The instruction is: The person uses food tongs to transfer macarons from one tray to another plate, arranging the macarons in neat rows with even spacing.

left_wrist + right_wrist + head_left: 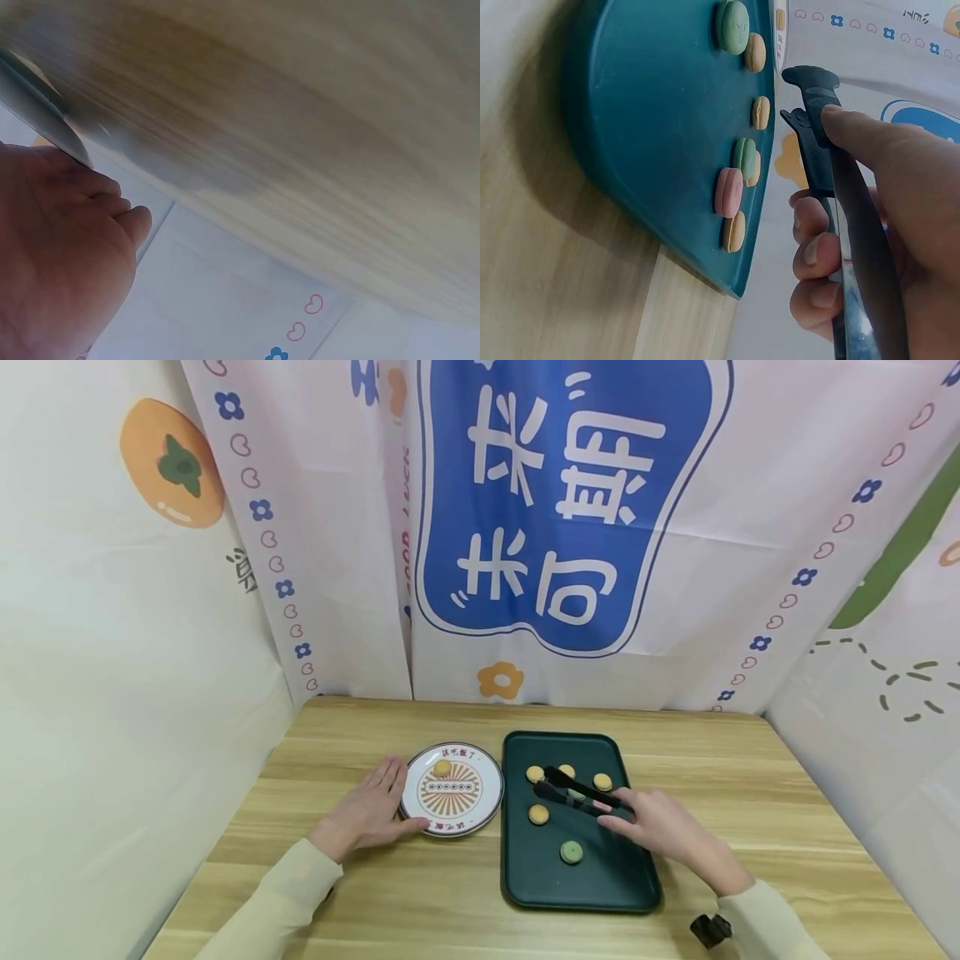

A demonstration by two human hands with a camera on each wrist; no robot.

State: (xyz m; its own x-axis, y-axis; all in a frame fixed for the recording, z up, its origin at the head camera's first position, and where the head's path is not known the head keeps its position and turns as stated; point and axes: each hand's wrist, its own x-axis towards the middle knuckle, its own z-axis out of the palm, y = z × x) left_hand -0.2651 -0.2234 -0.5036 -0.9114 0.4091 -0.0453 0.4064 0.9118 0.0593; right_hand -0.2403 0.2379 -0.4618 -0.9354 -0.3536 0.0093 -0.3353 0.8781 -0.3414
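Observation:
My left hand [375, 807] rests against the left side of a white plate [483, 806], fingers stretched along the rim and thumb at the near edge. One yellow macaron [442, 768] lies on that plate. In the left wrist view, the fingertips are partly hidden by the plate's edge [37, 105]. My right hand [656, 827] grips black-and-silver tongs [866, 247], thumb on one arm and fingers round the other. The tongs reach over a dark green tray [540, 881], tips slightly apart with nothing between them. Below them lie a pink macaron [729, 193] and a green macaron [744, 158].
Several yellow macarons, one being a near-left macaron [538, 814], sit on the tray. Another green macaron [572, 852] lies toward its near end. Plate and tray stand side by side on a wooden table [420, 893]. A printed cloth [352, 635] hangs behind.

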